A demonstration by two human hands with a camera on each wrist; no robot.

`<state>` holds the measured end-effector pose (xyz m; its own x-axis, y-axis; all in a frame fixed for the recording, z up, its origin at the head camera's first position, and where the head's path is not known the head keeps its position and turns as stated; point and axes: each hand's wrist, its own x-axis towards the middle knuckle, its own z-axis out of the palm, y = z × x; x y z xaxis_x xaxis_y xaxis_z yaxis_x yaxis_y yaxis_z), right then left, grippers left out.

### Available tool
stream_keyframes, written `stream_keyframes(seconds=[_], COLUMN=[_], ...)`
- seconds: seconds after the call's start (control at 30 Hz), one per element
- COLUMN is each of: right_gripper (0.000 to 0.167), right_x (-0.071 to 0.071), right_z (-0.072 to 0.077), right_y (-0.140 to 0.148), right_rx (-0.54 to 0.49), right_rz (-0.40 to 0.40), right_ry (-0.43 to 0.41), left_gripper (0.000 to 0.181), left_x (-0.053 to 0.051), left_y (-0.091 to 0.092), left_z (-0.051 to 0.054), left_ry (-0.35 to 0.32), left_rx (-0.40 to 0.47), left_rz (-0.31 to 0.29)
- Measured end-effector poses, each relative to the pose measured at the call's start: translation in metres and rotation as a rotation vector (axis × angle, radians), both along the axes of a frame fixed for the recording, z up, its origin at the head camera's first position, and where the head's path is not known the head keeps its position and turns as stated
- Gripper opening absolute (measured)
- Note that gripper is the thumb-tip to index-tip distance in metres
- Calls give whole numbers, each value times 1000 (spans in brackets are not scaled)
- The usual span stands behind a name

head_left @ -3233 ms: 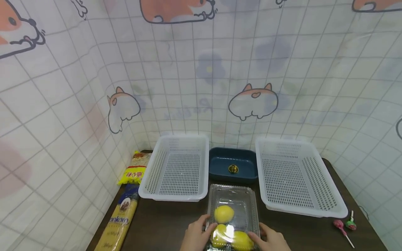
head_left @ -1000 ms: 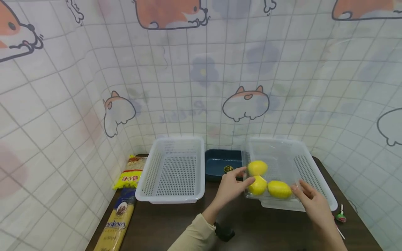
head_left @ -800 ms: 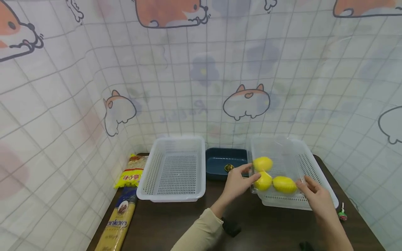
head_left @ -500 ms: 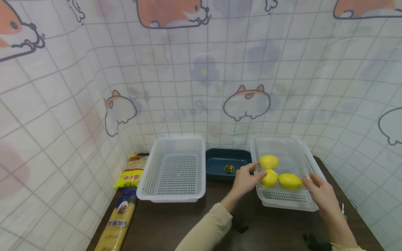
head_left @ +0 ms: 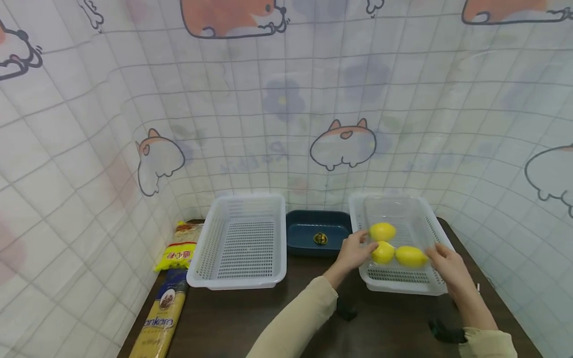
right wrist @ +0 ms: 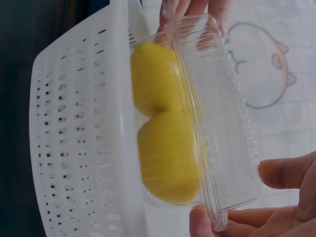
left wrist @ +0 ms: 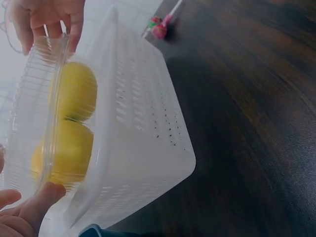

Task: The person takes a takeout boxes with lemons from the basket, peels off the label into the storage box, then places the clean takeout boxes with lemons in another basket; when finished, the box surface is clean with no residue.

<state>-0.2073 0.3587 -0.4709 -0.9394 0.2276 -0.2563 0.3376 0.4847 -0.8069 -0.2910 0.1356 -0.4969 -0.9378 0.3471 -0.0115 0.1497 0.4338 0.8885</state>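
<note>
A clear plastic clamshell box point(right wrist: 224, 123) holds three yellow lemons point(head_left: 411, 256). My left hand point(head_left: 355, 252) grips its left edge, and my right hand point(head_left: 451, 268) grips the right edge, with thumb and fingers on either side of the rim in the right wrist view. The box is over the right white perforated basket point(head_left: 403, 287). Both wrist views show its lower part, with the lemons, sunk just inside the basket's rim. Whether the box touches the basket floor cannot be made out.
Left of the hands stands another white basket point(head_left: 236, 282), and between the two baskets a dark blue dish point(head_left: 297, 243) with a small black-and-yellow object point(head_left: 320, 238). At far left lie a yellow food bag point(head_left: 179, 251) and a pasta pack point(head_left: 158, 318). Lollipops point(left wrist: 160, 29) lie right of the right basket.
Both hands have carried the box of lemons from the front middle of the table to the right, over the right basket. In the last half second it has sunk slightly into it.
</note>
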Motion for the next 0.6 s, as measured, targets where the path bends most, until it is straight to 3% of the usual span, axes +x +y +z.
stream_keyframes(seconds=[0.13,0.27,0.6], right_gripper=[82,89,97], right_x=[-15,-28,-43], right_z=[-4,-7,-21], right_y=[1,-1,-1], right_rx=[-8,3,-34], right_rz=[32,5,-27], right_ry=[-55,-113,-153], left_gripper=[49,50,41], left_x=[-7,-10,-7], left_y=[4,11,30], left_z=[0,-3,-14], left_ry=[-22,-68,-141], left_rx=[-34,-33,-20], left_rz=[13,38,56])
